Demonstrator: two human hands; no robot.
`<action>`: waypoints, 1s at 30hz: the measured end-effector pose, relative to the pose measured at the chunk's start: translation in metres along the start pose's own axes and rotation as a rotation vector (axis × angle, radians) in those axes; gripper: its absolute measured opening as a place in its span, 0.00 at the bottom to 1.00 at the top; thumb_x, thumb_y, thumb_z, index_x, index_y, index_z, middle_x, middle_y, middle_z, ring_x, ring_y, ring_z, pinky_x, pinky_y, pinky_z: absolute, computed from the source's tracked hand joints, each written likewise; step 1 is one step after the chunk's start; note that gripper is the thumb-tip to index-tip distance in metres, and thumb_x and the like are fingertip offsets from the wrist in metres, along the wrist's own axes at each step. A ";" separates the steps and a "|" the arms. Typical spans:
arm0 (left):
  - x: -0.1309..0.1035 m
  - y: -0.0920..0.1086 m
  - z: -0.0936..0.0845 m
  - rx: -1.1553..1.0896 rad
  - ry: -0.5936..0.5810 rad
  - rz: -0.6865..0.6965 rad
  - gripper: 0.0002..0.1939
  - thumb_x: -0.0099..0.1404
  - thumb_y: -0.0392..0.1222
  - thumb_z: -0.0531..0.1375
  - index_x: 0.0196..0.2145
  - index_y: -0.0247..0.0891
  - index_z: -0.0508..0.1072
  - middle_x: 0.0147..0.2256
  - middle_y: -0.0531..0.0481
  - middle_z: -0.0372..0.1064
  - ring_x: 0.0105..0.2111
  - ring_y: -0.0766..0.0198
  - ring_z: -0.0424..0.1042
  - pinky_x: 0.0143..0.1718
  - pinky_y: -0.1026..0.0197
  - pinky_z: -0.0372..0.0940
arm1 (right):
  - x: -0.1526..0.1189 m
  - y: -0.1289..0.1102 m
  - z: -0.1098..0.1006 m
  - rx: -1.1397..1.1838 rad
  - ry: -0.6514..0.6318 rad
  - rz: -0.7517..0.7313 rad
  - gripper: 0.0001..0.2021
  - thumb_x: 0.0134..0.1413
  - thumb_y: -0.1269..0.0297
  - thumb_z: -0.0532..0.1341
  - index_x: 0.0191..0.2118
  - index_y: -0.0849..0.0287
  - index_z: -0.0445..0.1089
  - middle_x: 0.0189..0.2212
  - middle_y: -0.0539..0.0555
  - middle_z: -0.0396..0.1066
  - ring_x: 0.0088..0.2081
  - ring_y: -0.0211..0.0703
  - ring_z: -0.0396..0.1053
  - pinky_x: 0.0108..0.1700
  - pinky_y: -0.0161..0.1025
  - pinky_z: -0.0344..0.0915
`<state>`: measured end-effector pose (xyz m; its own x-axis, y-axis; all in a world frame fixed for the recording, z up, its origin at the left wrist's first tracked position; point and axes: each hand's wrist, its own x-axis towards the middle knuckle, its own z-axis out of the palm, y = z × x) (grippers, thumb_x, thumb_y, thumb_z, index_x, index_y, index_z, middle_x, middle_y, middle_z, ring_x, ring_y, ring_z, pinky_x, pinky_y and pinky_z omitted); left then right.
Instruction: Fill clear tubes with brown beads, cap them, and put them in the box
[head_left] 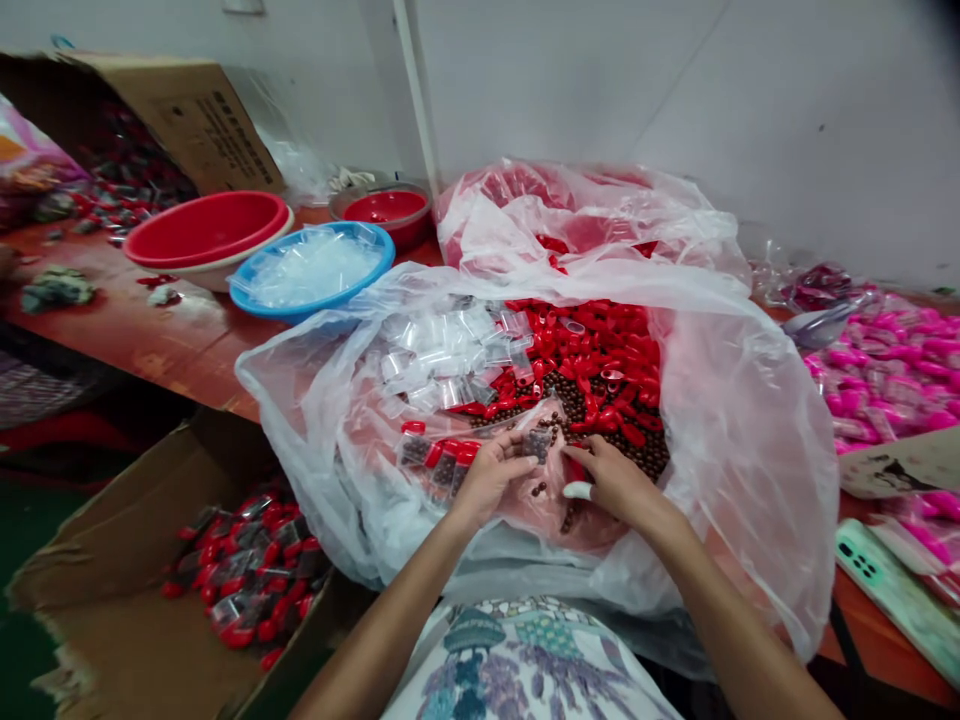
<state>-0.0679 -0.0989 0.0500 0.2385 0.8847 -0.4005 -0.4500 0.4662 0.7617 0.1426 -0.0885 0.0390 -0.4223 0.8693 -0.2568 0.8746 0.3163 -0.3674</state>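
My left hand [491,480] holds a small clear container [537,446] with dark contents between thumb and fingers. Close on its right, my right hand [604,478] is closed round a small red piece, mostly hidden by the fingers; a white cover is on one finger. Both hands are over a large clear plastic bag [750,420] spread open. Inside it lie brown beads [566,398], many red pieces [600,350] and clear empty containers [442,350]. Several filled containers with red caps [446,460] rest left of my left hand.
A blue basin [311,268] of clear pieces and a red basin [206,228] stand at the back left. An open carton [97,590] with red-capped containers is at the lower left. Pink items [892,370] and a phone [896,590] lie on the right.
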 end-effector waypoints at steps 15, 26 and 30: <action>-0.020 0.004 -0.002 -0.057 -0.068 -0.024 0.21 0.45 0.31 0.67 0.40 0.35 0.74 0.37 0.48 0.73 0.35 0.63 0.72 0.40 0.59 0.69 | -0.018 0.017 0.012 0.196 -0.021 -0.279 0.42 0.29 0.86 0.49 0.57 0.56 0.61 0.63 0.56 0.49 0.62 0.46 0.49 0.60 0.46 0.51; -0.021 -0.004 -0.004 -0.087 -0.050 -0.124 0.18 0.50 0.34 0.65 0.42 0.33 0.74 0.41 0.44 0.73 0.35 0.61 0.74 0.37 0.60 0.70 | -0.012 -0.002 -0.004 0.445 0.448 -0.028 0.15 0.58 0.64 0.52 0.49 0.57 0.67 0.46 0.56 0.70 0.48 0.47 0.66 0.51 0.46 0.61; -0.021 -0.008 -0.002 -0.122 -0.046 -0.143 0.16 0.55 0.36 0.62 0.42 0.33 0.74 0.41 0.42 0.73 0.38 0.59 0.74 0.35 0.59 0.71 | -0.013 -0.019 -0.013 0.810 0.417 0.101 0.19 0.60 0.58 0.49 0.55 0.55 0.62 0.38 0.52 0.73 0.34 0.42 0.70 0.39 0.40 0.66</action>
<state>-0.0710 -0.1208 0.0516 0.3450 0.8100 -0.4743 -0.5095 0.5860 0.6301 0.1349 -0.1008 0.0607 -0.0950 0.9948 -0.0356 0.4018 0.0056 -0.9157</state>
